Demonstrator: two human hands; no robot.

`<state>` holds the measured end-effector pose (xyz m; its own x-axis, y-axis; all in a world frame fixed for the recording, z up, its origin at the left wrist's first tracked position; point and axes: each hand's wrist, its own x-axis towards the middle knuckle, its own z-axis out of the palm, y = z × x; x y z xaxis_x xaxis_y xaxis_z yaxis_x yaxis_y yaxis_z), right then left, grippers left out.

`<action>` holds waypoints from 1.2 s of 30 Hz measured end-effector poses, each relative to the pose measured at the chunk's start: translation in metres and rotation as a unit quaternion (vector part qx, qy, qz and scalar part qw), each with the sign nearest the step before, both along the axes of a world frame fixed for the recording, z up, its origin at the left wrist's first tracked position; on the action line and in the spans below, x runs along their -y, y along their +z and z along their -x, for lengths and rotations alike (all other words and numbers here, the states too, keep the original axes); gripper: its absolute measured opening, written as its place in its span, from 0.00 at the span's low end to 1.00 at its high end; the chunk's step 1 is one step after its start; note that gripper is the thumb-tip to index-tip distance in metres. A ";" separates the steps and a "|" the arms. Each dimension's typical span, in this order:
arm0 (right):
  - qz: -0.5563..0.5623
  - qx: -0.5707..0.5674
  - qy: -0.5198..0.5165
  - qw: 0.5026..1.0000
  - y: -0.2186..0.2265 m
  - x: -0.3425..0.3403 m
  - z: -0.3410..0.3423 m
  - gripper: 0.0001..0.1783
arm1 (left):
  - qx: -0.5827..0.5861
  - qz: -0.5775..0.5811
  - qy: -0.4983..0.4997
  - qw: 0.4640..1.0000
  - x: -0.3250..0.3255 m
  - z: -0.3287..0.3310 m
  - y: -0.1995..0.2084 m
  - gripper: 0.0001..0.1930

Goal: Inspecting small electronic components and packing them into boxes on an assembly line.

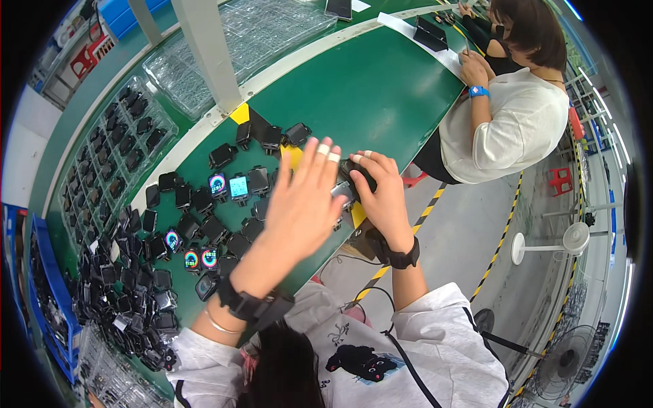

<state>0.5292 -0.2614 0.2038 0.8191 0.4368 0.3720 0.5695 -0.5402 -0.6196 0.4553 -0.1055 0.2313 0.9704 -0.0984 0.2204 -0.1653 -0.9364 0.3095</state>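
Evenly outstretched left hand, curled right hand, both among black smartwatches on a green bench.
From the left, a blue bin [56,285] stands beside a clear tray [169,126] of watches in rows, then a dense heap of watches [129,279] lies on the green bench [367,95]. Next come scattered watches, two with lit screens side by side: a ringed-dial watch [217,184] and a pale-blue-screen watch [239,187]. The left hand [303,200] spreads flat above others, fingers extended, no hold visible; contact beneath is hidden. Just right, the right hand [382,194] bends its thumb and fingers around a dark watch [365,178]; I cannot tell how firmly it is gripped. Farther right sits a co-worker [507,129].
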 end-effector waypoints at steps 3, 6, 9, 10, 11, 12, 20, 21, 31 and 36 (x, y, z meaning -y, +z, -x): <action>-0.018 0.020 -0.007 1.000 0.003 -0.004 -0.004 0.15 | -0.004 0.036 0.001 0.999 0.018 -0.001 -0.014 0.32; -0.063 -0.087 -0.014 0.994 0.007 -0.004 -0.004 0.15 | 0.015 0.007 0.015 1.000 0.024 -0.007 -0.024 0.33; -0.048 -0.097 -0.014 0.994 0.006 0.000 -0.012 0.14 | 0.019 0.016 0.026 0.999 0.027 -0.009 -0.017 0.32; -0.040 -0.101 -0.013 0.994 0.006 0.000 -0.015 0.14 | 0.018 0.016 0.025 0.999 0.028 -0.012 -0.016 0.32; -0.040 -0.101 -0.014 0.994 0.008 0.001 -0.017 0.14 | 0.013 0.025 0.042 0.999 0.030 -0.018 -0.014 0.31; -0.037 -0.137 -0.022 0.990 0.009 -0.002 -0.020 0.14 | 0.009 0.032 0.061 0.998 0.031 -0.024 -0.012 0.31; -0.075 -0.092 -0.016 0.993 -0.003 -0.008 -0.019 0.10 | 0.028 0.052 0.131 0.990 0.042 -0.040 -0.029 0.24; -0.120 -0.014 0.008 0.993 -0.007 -0.009 -0.018 0.10 | 0.046 0.052 0.136 0.988 0.041 -0.039 -0.032 0.24; -0.077 -0.131 -0.003 0.988 0.035 0.008 0.009 0.11 | 0.057 0.089 0.139 0.985 0.031 0.002 0.002 0.24; 0.023 -0.006 0.043 0.999 0.020 -0.003 0.003 0.10 | 0.050 0.107 0.155 0.981 0.033 0.002 -0.002 0.21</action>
<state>0.5264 -0.2583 0.2239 0.7818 0.5222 0.3408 0.6079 -0.5170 -0.6026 0.4535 -0.1385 0.2297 0.9192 0.2567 0.2987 0.0777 -0.8617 0.5014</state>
